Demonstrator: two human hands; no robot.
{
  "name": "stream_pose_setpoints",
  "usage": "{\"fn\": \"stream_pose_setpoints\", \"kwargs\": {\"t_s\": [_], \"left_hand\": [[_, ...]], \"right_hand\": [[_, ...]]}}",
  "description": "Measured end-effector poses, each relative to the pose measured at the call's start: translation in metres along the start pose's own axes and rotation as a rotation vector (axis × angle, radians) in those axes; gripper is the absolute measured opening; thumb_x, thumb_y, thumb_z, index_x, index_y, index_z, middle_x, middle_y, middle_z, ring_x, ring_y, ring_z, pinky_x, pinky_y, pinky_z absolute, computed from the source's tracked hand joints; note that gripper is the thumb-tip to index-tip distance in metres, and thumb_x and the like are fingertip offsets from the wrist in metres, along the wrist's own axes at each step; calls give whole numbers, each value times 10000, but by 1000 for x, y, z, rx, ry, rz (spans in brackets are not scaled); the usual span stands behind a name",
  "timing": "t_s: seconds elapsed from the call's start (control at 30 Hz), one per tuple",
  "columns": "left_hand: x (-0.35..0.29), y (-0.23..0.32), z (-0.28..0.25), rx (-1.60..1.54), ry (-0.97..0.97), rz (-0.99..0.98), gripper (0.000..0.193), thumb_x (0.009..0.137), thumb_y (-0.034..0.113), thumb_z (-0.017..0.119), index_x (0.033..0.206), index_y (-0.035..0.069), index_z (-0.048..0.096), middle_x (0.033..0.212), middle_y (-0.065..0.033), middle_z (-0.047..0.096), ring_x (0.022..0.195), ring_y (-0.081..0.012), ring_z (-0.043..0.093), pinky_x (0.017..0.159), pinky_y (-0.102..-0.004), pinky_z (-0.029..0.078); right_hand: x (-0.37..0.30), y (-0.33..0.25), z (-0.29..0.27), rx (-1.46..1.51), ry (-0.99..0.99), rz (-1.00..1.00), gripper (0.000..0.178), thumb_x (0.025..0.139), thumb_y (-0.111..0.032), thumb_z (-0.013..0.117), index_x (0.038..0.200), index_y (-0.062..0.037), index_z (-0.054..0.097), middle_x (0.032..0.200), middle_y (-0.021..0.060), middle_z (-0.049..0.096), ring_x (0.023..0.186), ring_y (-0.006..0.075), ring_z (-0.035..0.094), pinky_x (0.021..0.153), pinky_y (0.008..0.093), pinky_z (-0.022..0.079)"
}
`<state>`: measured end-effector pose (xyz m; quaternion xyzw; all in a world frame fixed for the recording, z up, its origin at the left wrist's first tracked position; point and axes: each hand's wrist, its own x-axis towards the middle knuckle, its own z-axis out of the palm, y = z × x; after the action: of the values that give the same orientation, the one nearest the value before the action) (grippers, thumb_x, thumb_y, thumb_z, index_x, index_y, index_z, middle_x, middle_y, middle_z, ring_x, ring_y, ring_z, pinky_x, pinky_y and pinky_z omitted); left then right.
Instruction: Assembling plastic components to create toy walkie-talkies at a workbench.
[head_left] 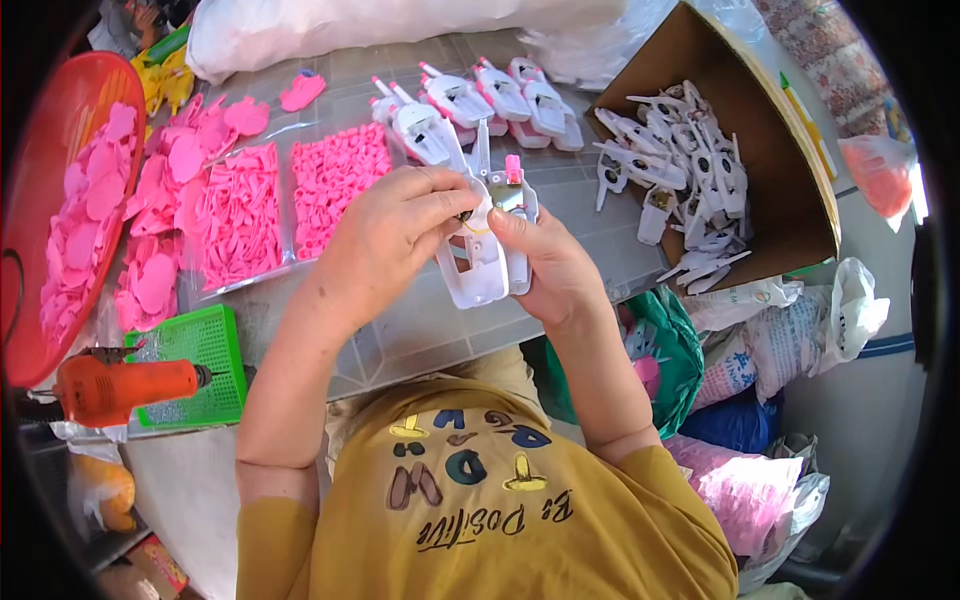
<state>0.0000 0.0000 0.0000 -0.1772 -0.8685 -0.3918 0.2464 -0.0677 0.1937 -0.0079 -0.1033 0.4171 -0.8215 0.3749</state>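
Over the table's front part, a white plastic toy housing (478, 272) with a prong at its top is held between my two hands. My right hand (548, 262) grips its right side, thumb across the front. The fingers of my left hand (405, 225) are pinched together at its upper left, by a small dark part inside; my fingers partly hide what they press. A thin yellow wire loops out there. Beside it in the same grip is another white shell piece with a green circuit board (508, 194) and a pink knob (513, 169).
Several white toy units (420, 130) lie beyond my hands. To the right, a cardboard box (790, 200) holds many white parts. At left are small pink pieces (340, 180), pink strips (240, 215), a red basin (105, 75), a green tray (205, 350) and an orange electric screwdriver (125, 388).
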Motion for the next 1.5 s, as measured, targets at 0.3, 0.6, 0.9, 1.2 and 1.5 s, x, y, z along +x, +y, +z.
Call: {"fn": "stream_pose_setpoints", "kwargs": {"t_s": [0.3, 0.6, 0.9, 1.2, 1.5], "left_hand": [[-40, -8, -17, 7, -6, -77, 192, 845, 38, 682, 1035, 31, 712, 1057, -121, 700, 965, -320, 664, 835, -399, 546], [-62, -11, -11, 101, 122, -63, 244, 816, 2, 709, 1059, 30, 701, 1064, -130, 683, 960, -310, 670, 813, -381, 555], [-71, -11, -8, -54, 182, -261, 294, 807, 0, 731, 1096, 33, 690, 1086, -125, 671, 980, -279, 678, 797, -349, 576], [-114, -16, -4, 155, 135, -105, 243, 838, 28, 672, 1081, 20, 687, 1102, -142, 676, 1005, -320, 663, 846, -387, 557], [-153, -7, -6, 132, 306, -143, 228, 791, -45, 711, 1017, -10, 708, 1041, -142, 695, 933, -314, 683, 806, -386, 563]], "right_hand": [[8, 22, 13, 121, -50, 274, 407, 913, -155, 728, 1262, -20, 569, 1109, 110, 685, 971, 215, 700, 855, 379, 587], [14, 35, 16, 119, -69, 302, 349, 919, -113, 710, 1235, -22, 594, 1085, 100, 696, 940, 206, 704, 837, 374, 588], [16, 42, 22, 102, -37, 292, 354, 905, -75, 714, 1231, -26, 585, 1078, 101, 692, 939, 201, 705, 831, 372, 589], [11, 66, 24, 31, -56, 381, 370, 938, -96, 670, 1277, -15, 548, 1101, 105, 686, 952, 208, 703, 833, 378, 593], [14, 90, 37, -9, -65, 508, 404, 902, -49, 700, 1277, -5, 555, 1097, 115, 673, 946, 218, 698, 829, 379, 591]]}}
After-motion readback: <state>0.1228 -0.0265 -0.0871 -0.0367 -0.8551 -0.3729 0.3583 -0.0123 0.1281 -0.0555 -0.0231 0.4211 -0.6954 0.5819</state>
